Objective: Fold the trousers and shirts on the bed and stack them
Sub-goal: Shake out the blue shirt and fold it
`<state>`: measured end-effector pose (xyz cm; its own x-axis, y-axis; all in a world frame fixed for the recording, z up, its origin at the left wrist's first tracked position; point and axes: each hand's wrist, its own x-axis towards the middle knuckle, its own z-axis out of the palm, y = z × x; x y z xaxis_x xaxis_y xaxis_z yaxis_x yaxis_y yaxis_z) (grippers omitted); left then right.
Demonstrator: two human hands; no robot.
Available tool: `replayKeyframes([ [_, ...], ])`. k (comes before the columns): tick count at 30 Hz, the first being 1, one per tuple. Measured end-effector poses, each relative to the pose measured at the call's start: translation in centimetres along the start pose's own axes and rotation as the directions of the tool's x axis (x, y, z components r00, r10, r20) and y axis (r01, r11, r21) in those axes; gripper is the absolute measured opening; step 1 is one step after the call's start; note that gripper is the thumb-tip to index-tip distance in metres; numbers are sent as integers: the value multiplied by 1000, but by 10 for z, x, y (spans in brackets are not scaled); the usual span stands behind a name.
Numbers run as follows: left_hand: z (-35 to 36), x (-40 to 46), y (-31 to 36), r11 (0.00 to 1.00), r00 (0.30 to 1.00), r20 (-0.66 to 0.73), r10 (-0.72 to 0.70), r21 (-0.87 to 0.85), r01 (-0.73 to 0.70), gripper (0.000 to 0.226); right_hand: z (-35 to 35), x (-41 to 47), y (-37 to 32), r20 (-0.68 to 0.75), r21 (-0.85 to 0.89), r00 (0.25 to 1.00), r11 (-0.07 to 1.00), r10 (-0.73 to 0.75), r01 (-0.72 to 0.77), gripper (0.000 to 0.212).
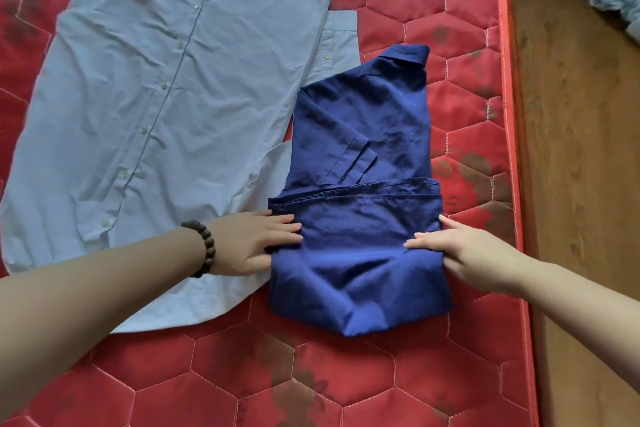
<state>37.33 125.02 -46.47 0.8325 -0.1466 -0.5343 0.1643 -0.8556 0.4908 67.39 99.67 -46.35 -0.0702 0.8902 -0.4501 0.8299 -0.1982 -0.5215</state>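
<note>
A: Where are the hands?

B: My left hand grips the left edge of the navy shirt, fingers on top of the cloth and thumb tucked under it. My right hand holds the opposite edge; its fingers lie on the fabric, and the edge seems to be pinched from beneath, though the thumb is hidden.

A: And the garment?

B: It lies between the two hands on the red bed, near the right side. Its sides are folded in, its hem is doubled up over the middle, and its collar is at the far end.

A: Which relation governs the next fold?

B: The long axis runs straight away from me, from the near fold to the collar. Both hands sit level at mid-length, equally near, so I judge the next fold goes forward along that axis.

A: What else is present?

B: A pale blue shirt lies flat, buttoned and unfolded, to the left; the navy one overlaps its right edge.
</note>
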Motion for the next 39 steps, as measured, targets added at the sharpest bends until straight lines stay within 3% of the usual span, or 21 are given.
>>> replayKeyframes([
  [4, 25, -6, 2, 958, 1000, 16, -10, 286, 6, 86, 0, -4, 1, 89, -76, 996, 996, -29, 36, 61],
  [8, 48, -4, 12, 912, 999, -52, -3, 409, 24, 102, 2, -9, -1, 137, -141, 989, 987, -63, 82, 61],
  [12, 46, 2, 32, 901, 979, -204, 18, 428, 72, 81, 4, -12, -1, 148, -141, 988, 987, -50, 71, 63],
  [14, 42, 1, 31, 947, 975, -221, 18, 316, 54, 74, 3, -10, -3, 165, -110, 986, 993, -22, 40, 62],
  [16, 31, -4, 30, 996, 983, -163, -81, -50, 73, 81, -3, -7, -9, 155, 11, 987, 999, 40, -42, 58],
  [18, 8, -6, 33, 849, 965, -144, -219, -516, 116, 79, -17, -1, -17, 113, 177, 984, 972, 139, -157, 53],
  [20, -28, -2, 33, 577, 884, -177, -433, -808, 121, 51, -43, 9, -22, 97, 371, 977, 904, 192, -214, 43],
  [22, -58, 10, 13, 369, 753, -128, -646, -916, 161, 29, -71, 27, -21, 92, 624, 972, 749, 215, -225, 36],
  [24, -83, 28, -12, 186, 707, -66, -704, -978, 94, 27, -92, 53, -10, 0, 750, 940, 621, 341, -225, 31],
  [27, -103, 58, -33, -170, 766, 20, -643, -978, -117, 31, -95, 95, 11, -2, 885, 795, 371, 606, -281, 19],
  [29, -90, 71, -36, -317, 760, 95, -643, -937, -150, 36, -80, 114, 19, 70, 884, 704, 283, 707, -372, 23],
  [31, -68, 83, -36, -299, 664, 122, -738, -941, -159, 35, -66, 120, 21, -9, 868, 646, 327, 763, -374, 31],
  [33, -54, 92, -37, -109, 512, 33, -858, -987, -119, 27, -57, 121, 18, -129, 867, 635, 397, 762, -300, 31],
  [35, -50, 95, -37, 111, 413, -118, -903, -993, -41, 5, -54, 118, 13, -234, 815, 643, 507, 729, -279, 25],
  [39, -63, 93, -28, 406, 284, -399, -872, -913, -38, 23, -58, 114, 4, -482, 671, 617, 715, 622, -195, 11],
])
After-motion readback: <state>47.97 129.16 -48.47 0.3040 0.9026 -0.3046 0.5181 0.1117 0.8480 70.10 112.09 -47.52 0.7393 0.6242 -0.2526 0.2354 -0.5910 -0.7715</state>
